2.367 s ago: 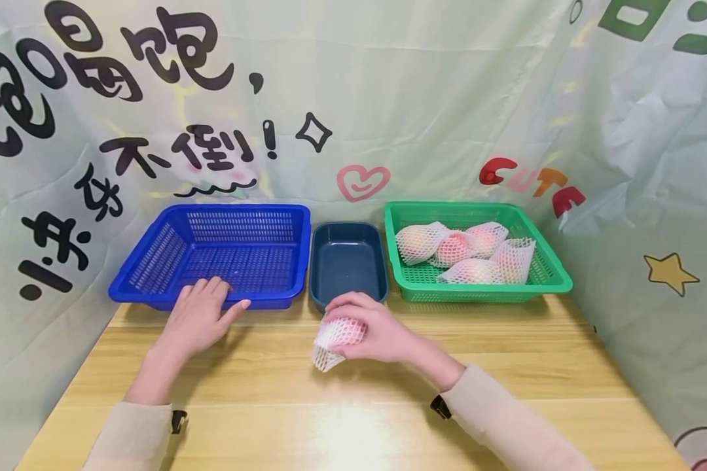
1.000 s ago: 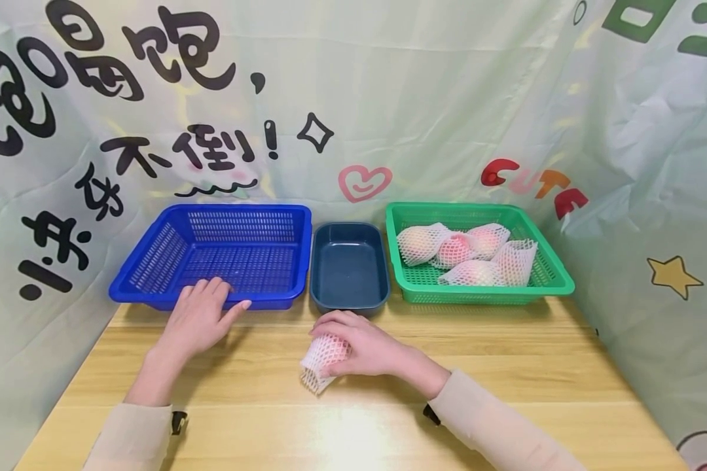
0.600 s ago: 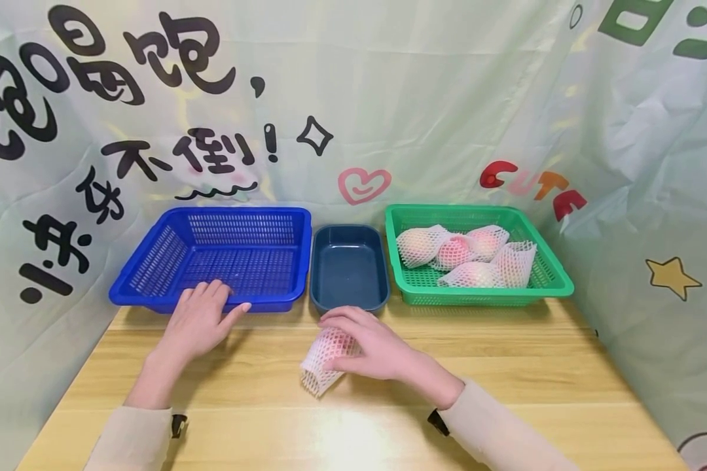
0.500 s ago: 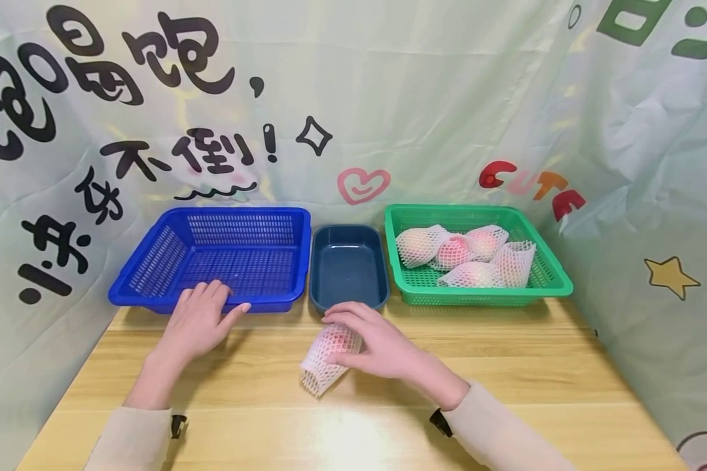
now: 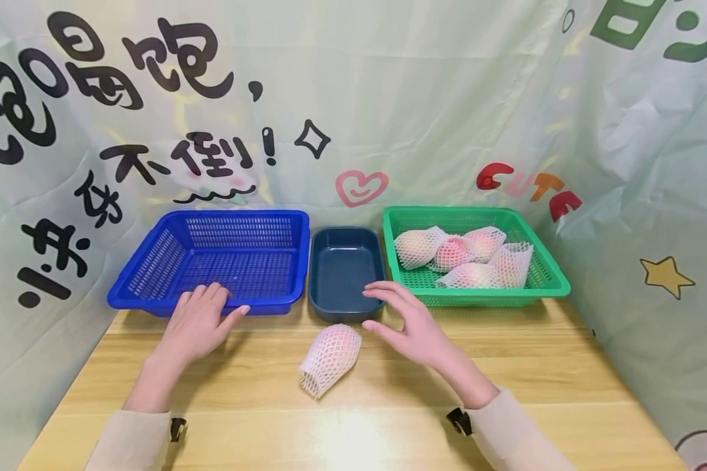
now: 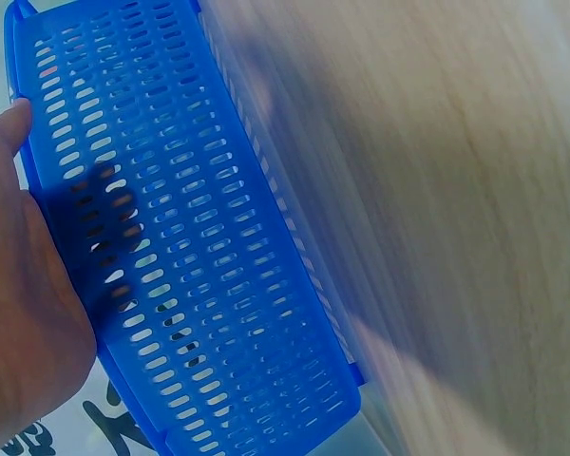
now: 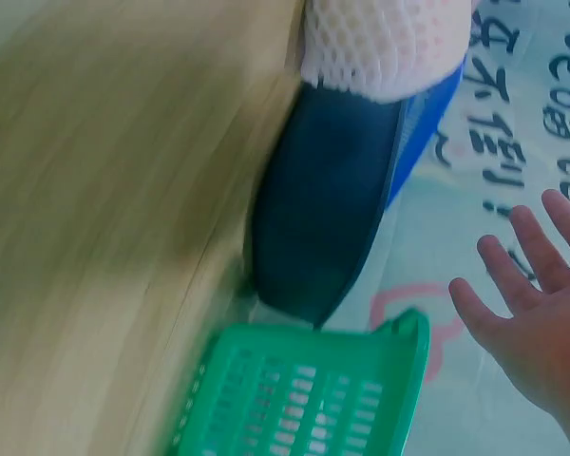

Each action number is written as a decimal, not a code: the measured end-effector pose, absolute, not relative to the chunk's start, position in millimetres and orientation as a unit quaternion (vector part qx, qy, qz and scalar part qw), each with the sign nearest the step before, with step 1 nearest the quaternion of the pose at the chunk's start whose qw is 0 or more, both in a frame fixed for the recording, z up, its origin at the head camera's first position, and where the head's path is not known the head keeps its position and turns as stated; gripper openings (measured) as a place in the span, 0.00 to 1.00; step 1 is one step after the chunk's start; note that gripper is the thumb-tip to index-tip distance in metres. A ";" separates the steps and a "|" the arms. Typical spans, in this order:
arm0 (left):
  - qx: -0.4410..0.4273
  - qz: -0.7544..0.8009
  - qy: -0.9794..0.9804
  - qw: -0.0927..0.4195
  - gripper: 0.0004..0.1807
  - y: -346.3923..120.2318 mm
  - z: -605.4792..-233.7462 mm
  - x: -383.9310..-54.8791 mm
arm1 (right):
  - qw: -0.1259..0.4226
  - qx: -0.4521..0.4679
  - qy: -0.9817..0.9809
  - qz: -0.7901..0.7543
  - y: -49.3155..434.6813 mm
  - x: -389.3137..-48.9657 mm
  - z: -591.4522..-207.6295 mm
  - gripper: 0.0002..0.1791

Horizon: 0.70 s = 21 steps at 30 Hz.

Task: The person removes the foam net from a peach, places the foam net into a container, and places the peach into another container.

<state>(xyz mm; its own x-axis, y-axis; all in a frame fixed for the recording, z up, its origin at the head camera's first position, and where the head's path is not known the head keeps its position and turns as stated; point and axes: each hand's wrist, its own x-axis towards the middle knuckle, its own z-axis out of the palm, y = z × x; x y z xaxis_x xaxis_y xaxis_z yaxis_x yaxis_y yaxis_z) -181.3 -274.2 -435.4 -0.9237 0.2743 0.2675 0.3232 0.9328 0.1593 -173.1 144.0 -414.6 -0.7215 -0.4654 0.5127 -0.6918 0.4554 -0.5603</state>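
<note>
Right grip (image 5: 418,332) moved off netted fruit (image 5: 332,356); backdrop (image 5: 448,98) reads "CUTE" (image 5: 540,188).

The right hand (image 5: 414,330) has released the netted fruit (image 5: 331,358) and moved rightward.

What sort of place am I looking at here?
Probably a small makeshift set or booth: a printed backdrop rises behind a wood-grain table, which holds a blue basket and a green basket of net-wrapped fruit.

My desk (image 5: 259,428) is yellow-brown wood grain, my sleeves (image 5: 129,441) plain beige. I see white diamond netting (image 5: 324,366) over a pink fruit (image 5: 343,343), a navy tray (image 5: 344,275), a blue basket (image 5: 273,305), a green basket (image 5: 477,296).
</note>
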 end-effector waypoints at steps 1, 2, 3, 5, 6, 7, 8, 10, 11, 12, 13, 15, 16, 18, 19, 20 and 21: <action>-0.153 -0.101 -0.976 0.121 0.30 -274.0 -435.6 -181.2 | 0.149 0.337 -0.841 0.396 147.7 -173.9 -415.0 0.26; -0.153 -0.101 -0.975 0.122 0.30 -273.8 -435.7 -181.2 | 0.155 0.331 -0.841 0.398 151.7 -174.7 -415.8 0.26; -0.153 -0.102 -0.975 0.123 0.30 -273.6 -435.8 -181.1 | 0.163 0.326 -0.841 0.399 155.7 -175.6 -416.5 0.26; -0.153 -0.103 -0.975 0.126 0.30 -273.1 -435.9 -181.1 | 0.180 0.317 -0.840 0.401 163.4 -177.3 -417.9 0.26; -0.153 -0.103 -0.975 0.127 0.30 -272.8 -435.9 -181.1 | 0.188 0.312 -0.840 0.402 167.5 -178.3 -418.8 0.27; -0.153 -0.103 -0.975 0.128 0.30 -272.5 -435.8 -181.1 | 0.197 0.306 -0.840 0.402 171.5 -179.2 -419.9 0.27; -0.153 -0.103 -0.975 0.128 0.30 -272.4 -435.8 -181.1 | 0.204 0.300 -0.841 0.400 175.6 -179.9 -420.8 0.26; -0.153 -0.101 -0.975 0.128 0.29 -272.5 -436.0 -181.5 | 0.216 0.289 -0.845 0.395 183.5 -181.6 -422.7 0.26; -0.153 -0.100 -0.975 0.128 0.30 -272.6 -435.9 -181.4 | 0.220 0.283 -0.847 0.393 187.6 -182.3 -423.8 0.26; -0.153 -0.100 -0.975 0.128 0.30 -272.8 -435.9 -181.4 | 0.222 0.275 -0.850 0.391 191.6 -183.2 -425.0 0.26; -0.153 -0.099 -0.975 0.128 0.30 -273.0 -435.8 -181.3 | 0.222 0.268 -0.853 0.389 195.6 -183.9 -425.9 0.26; -0.155 -0.099 -0.975 0.128 0.30 -273.7 -435.7 -181.3 | 0.223 0.252 -0.859 0.385 204.1 -185.3 -427.8 0.26; -0.155 -0.099 -0.975 0.128 0.30 -273.9 -435.4 -181.2 | 0.224 0.242 -0.863 0.383 208.5 -186.1 -428.9 0.27; -0.156 -0.100 -0.974 0.127 0.29 -273.8 -435.0 -180.8 | 0.227 0.226 -0.868 0.378 217.7 -187.9 -431.2 0.26; -0.157 -0.100 -0.974 0.127 0.29 -273.6 -434.7 -180.5 | 0.229 0.220 -0.870 0.377 222.4 -188.9 -432.5 0.26; -0.157 -0.101 -0.974 0.127 0.29 -273.5 -434.8 -180.3 | 0.233 0.214 -0.872 0.373 227.4 -189.8 -433.8 0.26; -0.157 -0.101 -0.974 0.127 0.29 -273.2 -434.8 -180.0 | 0.235 0.209 -0.874 0.370 232.2 -190.6 -435.2 0.26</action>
